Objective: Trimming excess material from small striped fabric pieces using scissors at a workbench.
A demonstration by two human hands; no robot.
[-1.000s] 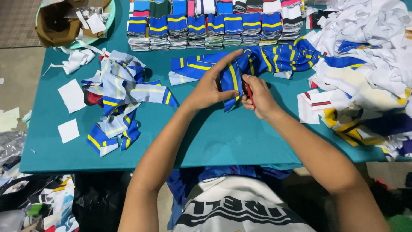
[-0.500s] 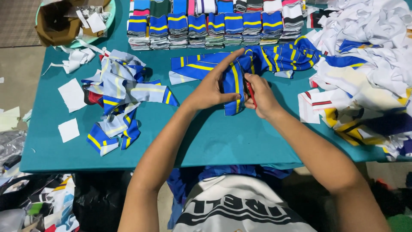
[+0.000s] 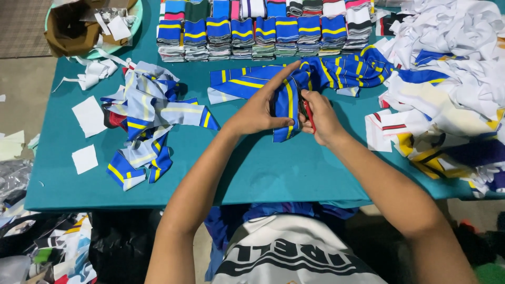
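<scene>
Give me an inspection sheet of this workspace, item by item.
Surface: teal table, mostly covered.
Job's things: blue knit strip with yellow stripes held by left hand; red-handled tool in right hand, blades hidden.
Clutter: loose strip pile at left, folded stacks along far edge, white fabric heap at right, paper squares.
Grip: both hands closed on their items.
Cables: nothing seen.
Surroundings: bowl of scraps, bags on floor.

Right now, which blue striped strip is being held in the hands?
The strip mid-table, pinched between both hands; the loose heap on the left lies untouched.
</scene>
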